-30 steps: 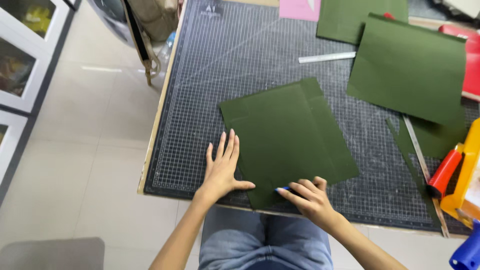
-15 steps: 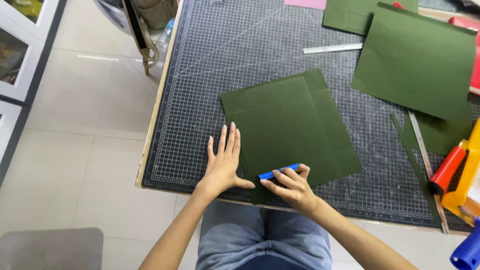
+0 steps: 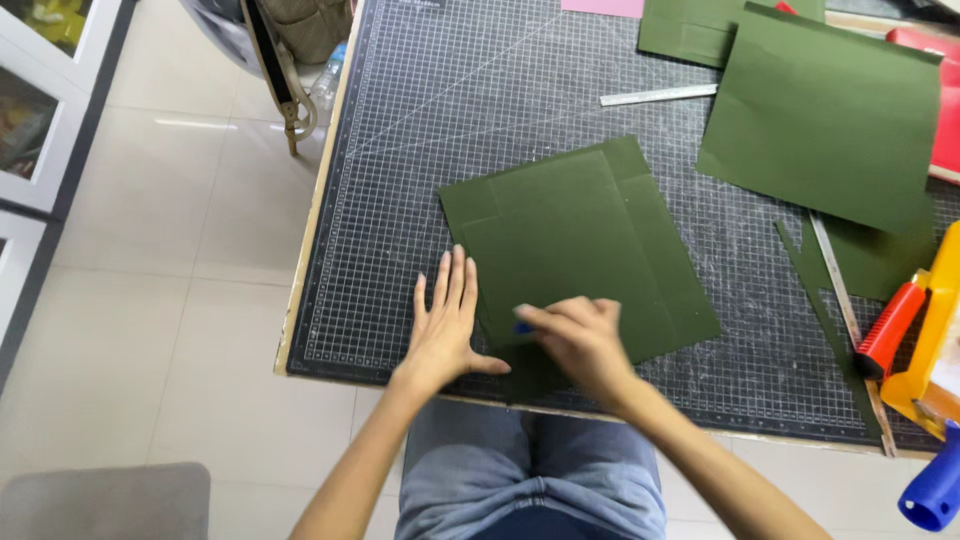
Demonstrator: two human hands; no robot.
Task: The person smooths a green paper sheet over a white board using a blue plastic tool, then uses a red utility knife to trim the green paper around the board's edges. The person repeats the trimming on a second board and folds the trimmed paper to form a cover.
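Pressing flat, fingers spread, the left hand [image 3: 445, 335] steadies the creased dark-green card sheet [image 3: 575, 250] on the gridded cutting-mat surface [image 3: 420, 150] — the right hand [image 3: 580, 340] pinches a small blue tool [image 3: 523, 327] along its near fold.

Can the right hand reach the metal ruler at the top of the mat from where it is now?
Probably yes: nothing stands between the right hand and the metal ruler, only the flat green sheet on the cutting mat, though the arm must stretch.

Metal ruler [image 3: 658, 95], red-handled tool [image 3: 890, 330], pink sheet [image 3: 602, 7], bottle [image 3: 327, 85]
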